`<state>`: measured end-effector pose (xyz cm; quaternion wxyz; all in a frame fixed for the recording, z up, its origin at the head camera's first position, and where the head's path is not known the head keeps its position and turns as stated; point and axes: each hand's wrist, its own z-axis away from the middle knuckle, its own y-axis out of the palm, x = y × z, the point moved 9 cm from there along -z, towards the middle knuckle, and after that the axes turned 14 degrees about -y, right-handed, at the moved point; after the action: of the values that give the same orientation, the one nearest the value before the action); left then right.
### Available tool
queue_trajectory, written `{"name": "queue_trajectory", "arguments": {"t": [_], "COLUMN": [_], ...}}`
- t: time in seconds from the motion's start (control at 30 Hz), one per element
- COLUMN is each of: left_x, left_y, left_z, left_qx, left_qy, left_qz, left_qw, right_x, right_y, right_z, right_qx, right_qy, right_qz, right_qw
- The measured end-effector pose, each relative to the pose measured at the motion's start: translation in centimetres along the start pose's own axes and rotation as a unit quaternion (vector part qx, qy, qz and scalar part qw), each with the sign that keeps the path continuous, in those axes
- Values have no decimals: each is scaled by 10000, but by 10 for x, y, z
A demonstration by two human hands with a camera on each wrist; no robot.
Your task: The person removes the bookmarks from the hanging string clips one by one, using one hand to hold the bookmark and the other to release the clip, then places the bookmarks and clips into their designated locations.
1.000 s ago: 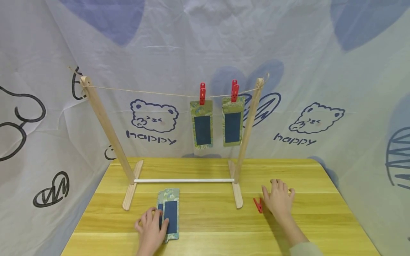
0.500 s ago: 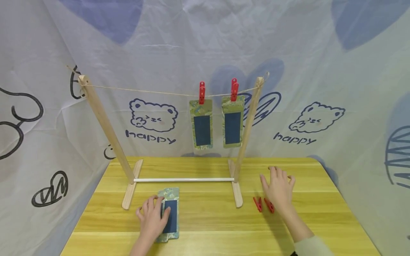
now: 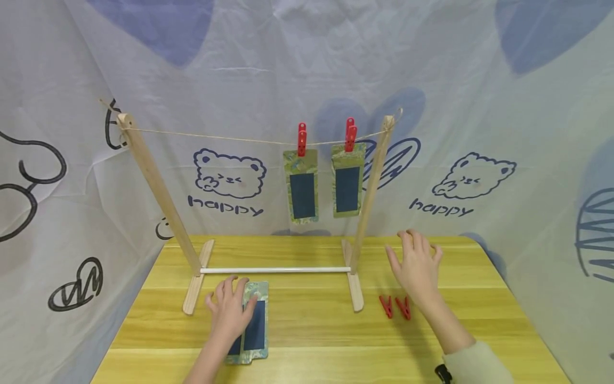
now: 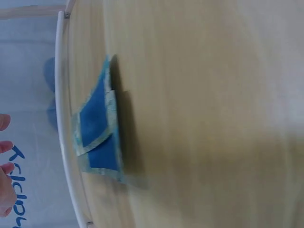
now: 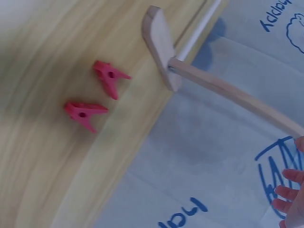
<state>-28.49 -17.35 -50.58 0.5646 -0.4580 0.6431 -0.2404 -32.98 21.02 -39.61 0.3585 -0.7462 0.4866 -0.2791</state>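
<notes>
My left hand (image 3: 229,312) hovers with spread fingers over two overlapping flat pieces with a floral border and a dark blue panel, the upper piece (image 3: 255,326) partly covering the lower piece (image 3: 235,350). The left wrist view shows both pieces (image 4: 96,118) on the table, apart from my fingers. My right hand (image 3: 416,266) is raised, fingers spread, holding nothing. Below it lie two red clothespins, the left clothespin (image 3: 386,308) and the right clothespin (image 3: 404,309), also clear in the right wrist view. Two similar pieces, one (image 3: 303,196) left of the other (image 3: 347,190), hang from the string.
A wooden stand holds the string (image 3: 216,137) between its left post (image 3: 160,192) and right post (image 3: 376,186). Red clothespins (image 3: 301,140) pinch the hung pieces. A white rod (image 3: 275,270) joins the stand's feet. Behind the wooden table (image 3: 312,330) hangs a printed cloth (image 3: 307,64).
My right hand has risen and moved forward, revealing the second loose clothespin. The left hand has slid forward over the pieces, which have stayed nearly in place.
</notes>
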Motion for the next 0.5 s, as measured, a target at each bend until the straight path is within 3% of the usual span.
{"name": "queue_trajectory", "arguments": {"t": [0.5], "left_x": [-30], "left_y": [-20], "left_z": [-27], "left_qx": [-190], "left_qy": [213], "left_qz": [-149], "left_qw": [9995], "right_x": [23], "right_y": [-28], "right_z": [-27], "right_qx": [-390], "right_qy": [-363], "right_qz": [-39], "right_qw": [9986]}}
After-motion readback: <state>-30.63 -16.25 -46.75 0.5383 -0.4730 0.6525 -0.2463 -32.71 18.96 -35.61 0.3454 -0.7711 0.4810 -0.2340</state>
